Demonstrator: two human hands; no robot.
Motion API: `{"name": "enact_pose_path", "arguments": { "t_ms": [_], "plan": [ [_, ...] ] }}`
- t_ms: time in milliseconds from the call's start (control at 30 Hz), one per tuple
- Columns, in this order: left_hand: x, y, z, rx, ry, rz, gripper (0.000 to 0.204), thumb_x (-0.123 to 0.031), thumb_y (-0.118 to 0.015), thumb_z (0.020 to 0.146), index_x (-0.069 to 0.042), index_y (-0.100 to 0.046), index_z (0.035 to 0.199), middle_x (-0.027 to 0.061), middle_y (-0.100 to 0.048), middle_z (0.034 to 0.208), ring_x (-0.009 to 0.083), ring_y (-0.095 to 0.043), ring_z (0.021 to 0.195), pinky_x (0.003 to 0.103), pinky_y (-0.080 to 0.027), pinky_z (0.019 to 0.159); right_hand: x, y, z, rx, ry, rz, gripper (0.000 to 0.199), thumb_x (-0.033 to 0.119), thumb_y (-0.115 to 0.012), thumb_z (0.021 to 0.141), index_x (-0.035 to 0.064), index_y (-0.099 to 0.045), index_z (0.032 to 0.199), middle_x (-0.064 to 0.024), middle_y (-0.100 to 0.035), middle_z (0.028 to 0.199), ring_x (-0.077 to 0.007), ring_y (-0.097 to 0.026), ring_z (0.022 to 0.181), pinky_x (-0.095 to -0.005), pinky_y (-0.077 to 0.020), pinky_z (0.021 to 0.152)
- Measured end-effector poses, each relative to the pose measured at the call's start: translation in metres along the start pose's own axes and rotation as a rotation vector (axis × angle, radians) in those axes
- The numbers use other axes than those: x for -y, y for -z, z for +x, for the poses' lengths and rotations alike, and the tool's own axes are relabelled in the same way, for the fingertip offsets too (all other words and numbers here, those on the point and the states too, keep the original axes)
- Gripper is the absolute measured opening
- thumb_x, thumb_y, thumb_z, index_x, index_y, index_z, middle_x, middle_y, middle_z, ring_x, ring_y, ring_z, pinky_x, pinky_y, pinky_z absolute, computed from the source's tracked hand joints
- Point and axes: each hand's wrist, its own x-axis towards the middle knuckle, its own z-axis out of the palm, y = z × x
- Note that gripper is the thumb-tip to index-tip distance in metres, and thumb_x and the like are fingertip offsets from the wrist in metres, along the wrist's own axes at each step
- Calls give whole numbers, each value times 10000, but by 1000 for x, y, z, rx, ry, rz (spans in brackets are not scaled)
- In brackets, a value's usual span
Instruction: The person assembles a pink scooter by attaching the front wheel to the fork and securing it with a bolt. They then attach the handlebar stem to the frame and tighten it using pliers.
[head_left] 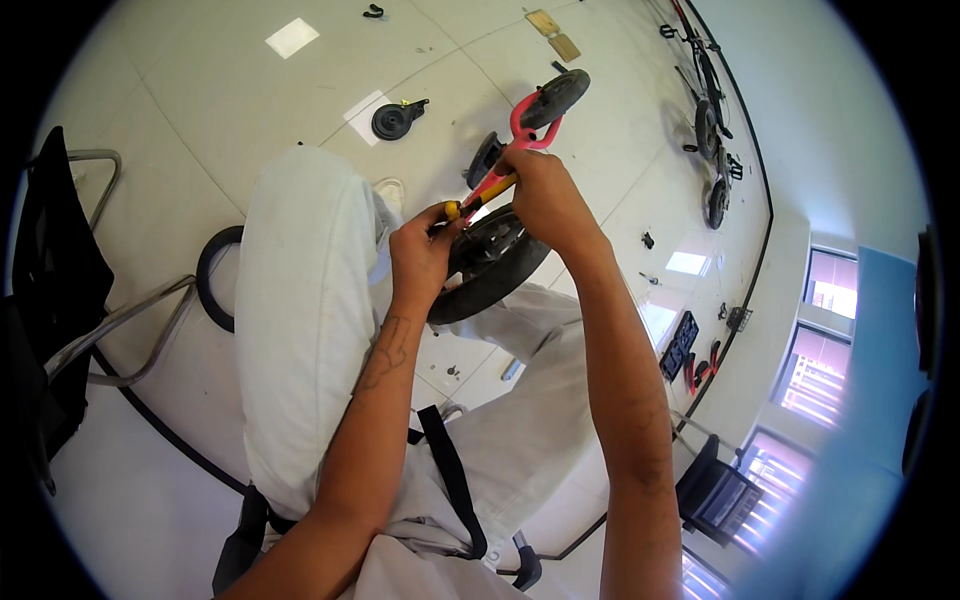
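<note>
A small pink-red bike frame (pixel 527 128) stands in front of me between my legs. It has a large black rear wheel (pixel 490 285) close to me and a smaller black wheel (pixel 558 97) at the far end. Across the frame, above the near wheel, lies a yellow-and-black hand tool (pixel 495 190) whose exact kind I cannot make out. My right hand (pixel 540 195) is closed round one end of it. At its other, yellow end my left hand (pixel 420 250) pinches with thumb and fingers, beside the near wheel. The fingers partly hide the tool's working end.
On the tiled floor lie a round black brake part (pixel 397 120), wooden blocks (pixel 553 35) and a loose black tyre (pixel 212 280). A black tool case (pixel 679 345) and red-handled pliers (pixel 703 367) lie right. Bikes (pixel 708 130) stand by the wall; a black chair (pixel 62 290) is left.
</note>
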Motion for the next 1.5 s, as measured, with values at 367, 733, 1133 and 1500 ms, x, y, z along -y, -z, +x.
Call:
{"name": "enact_pose_path", "arguments": {
  "t_ms": [367, 733, 1133, 1500],
  "plan": [
    [2, -1, -2, 92, 72, 121, 236, -80, -653, 786, -5, -665, 1010, 135, -686, 814, 182, -653, 712, 278, -488, 693, 9, -7, -2, 110, -45, 36, 175, 66, -486, 835, -36, -600, 919, -199, -622, 815, -356, -597, 808, -392, -463, 707],
    [4, -10, 1, 156, 17, 130, 146, -18, -592, 829, -1, -655, 960, 36, -640, 728, 76, -533, 617, 229, -440, 587, 6, -28, -19, -43, 13, -205, 596, 459, -765, 592, -65, -576, 804, -209, -566, 788, -329, -560, 810, -393, -505, 673],
    [16, -6, 8, 232, 34, 63, 218, -5, -609, 794, 26, -645, 1006, 58, -665, 789, 99, -579, 659, 244, -471, 612, -2, -10, -21, 27, -50, -67, 545, 394, -785, 596, -71, -559, 770, -211, -581, 800, -327, -583, 788, -384, -495, 691],
    [9, -15, -2, 202, -95, 130, 192, -8, -620, 810, -9, -656, 999, 67, -661, 770, 105, -575, 655, 252, -466, 606, -20, -27, -41, -91, 30, -179, 541, 433, -698, 681, -80, -581, 807, -236, -586, 882, -374, -554, 877, -425, -498, 725]
  ]
}}
